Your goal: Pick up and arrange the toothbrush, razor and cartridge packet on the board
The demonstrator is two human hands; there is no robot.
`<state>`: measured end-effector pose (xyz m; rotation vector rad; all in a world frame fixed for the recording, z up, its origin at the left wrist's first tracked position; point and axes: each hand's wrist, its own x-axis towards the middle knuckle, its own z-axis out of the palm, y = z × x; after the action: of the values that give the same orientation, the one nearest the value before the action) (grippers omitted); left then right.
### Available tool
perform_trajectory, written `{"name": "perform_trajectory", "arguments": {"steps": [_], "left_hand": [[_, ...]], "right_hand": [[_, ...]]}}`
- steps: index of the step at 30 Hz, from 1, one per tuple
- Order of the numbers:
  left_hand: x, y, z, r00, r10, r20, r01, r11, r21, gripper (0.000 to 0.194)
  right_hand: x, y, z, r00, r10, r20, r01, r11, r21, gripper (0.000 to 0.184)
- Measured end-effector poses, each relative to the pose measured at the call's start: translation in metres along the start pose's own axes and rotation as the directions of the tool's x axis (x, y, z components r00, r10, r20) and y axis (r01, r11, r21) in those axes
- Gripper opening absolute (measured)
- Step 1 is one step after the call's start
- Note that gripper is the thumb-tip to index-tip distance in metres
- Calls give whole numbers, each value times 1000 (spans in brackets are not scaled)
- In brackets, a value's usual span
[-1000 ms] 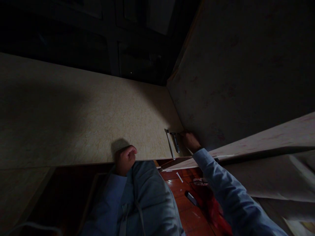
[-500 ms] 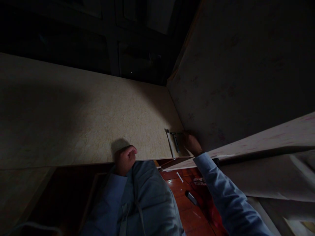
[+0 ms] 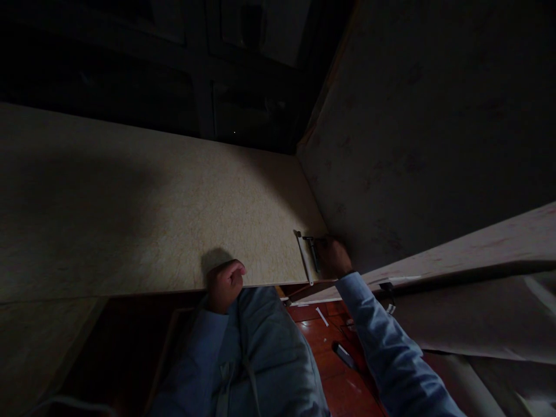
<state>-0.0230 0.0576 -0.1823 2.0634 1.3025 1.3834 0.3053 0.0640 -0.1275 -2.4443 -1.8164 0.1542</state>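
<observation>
On the marbled pale surface (image 3: 174,220), close to its front edge, lies a white stick with a dark head, shaped like a toothbrush (image 3: 305,259). Right beside it is a dark T-shaped razor (image 3: 313,253). My right hand (image 3: 333,258) is at the wall-side corner, fingers bent and closed round a second dark razor, whose head shows only partly beside the first; its handle is hidden by the hand. My left hand (image 3: 226,284) rests at the front edge, curled into a loose fist with nothing visible in it.
A wall with faint floral marks (image 3: 391,174) rises along the right. Dark window-like panels (image 3: 243,98) stand behind the surface. My legs are under the front edge. Below, the red-brown floor (image 3: 321,341) bears a white strip (image 3: 322,316) and a dark-and-light object (image 3: 344,354).
My right hand has shifted slightly left, closer to the razor lying on the surface, and now covers part of the space beside it. My left hand stays in a fist at the edge.
</observation>
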Motion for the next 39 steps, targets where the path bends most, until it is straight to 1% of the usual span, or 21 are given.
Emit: {"name": "perform_trajectory", "arguments": {"steps": [6, 9, 13, 16, 18, 19, 21, 23, 25, 28, 31, 33, 35, 39], "left_hand": [[0, 1, -1, 1000, -14, 2, 14, 1000, 5, 26], [0, 1, -1, 1000, -10, 6, 10, 1000, 3, 26], [0, 1, 0, 1000, -3, -5, 3, 1000, 2, 26], [0, 2, 1, 1000, 0, -6, 0, 1000, 5, 26], [1, 3, 1, 1000, -5, 3, 5, 1000, -3, 26], [1, 4, 1, 1000, -13, 8, 13, 1000, -9, 25], [2, 5, 1, 999, -40, 16, 41, 999, -24, 25], [2, 6, 0, 996, -82, 20, 83, 995, -48, 24], [1, 7, -1, 991, -131, 1, 130, 987, -98, 23], [1, 7, -3, 971, -215, -105, 188, 957, -219, 22], [0, 7, -5, 930, -306, -205, 233, 919, -317, 23], [0, 7, -6, 912, -344, -224, 254, 902, -350, 23], [-1, 8, -6, 908, -360, -214, 269, 893, -361, 22], [-2, 8, -7, 915, -364, -172, 289, 892, -346, 22]], "right_hand": [[-7, 0, 3, 999, 1, -39, 1, 999, 43, 33], [-9, 3, 4, 997, 3, -79, 3, 997, 75, 33], [-12, 8, 0, 987, -4, -160, 26, 991, 135, 37], [-16, 1, -5, 963, -6, -268, 56, 982, 180, 43], [-21, -13, -6, 944, -23, -329, 99, 971, 217, 46], [-24, -23, -5, 940, -38, -339, 125, 963, 239, 47], [-33, -50, -1, 945, -66, -319, 164, 943, 290, 47], [-43, -83, 5, 963, -108, -246, 184, 933, 308, 46], [-52, -116, 10, 975, -149, -163, 192, 938, 290, 45], [-62, -162, 16, 983, -178, -32, 181, 955, 237, 45], [-67, -196, 21, 980, -197, 36, 187, 965, 182, 47], [-67, -211, 22, 979, -197, 54, 187, 969, 159, 47], [-67, -219, 23, 980, -185, 72, 174, 975, 137, 45], [-67, -224, 21, 979, -176, 99, 165, 980, 114, 40]]}}
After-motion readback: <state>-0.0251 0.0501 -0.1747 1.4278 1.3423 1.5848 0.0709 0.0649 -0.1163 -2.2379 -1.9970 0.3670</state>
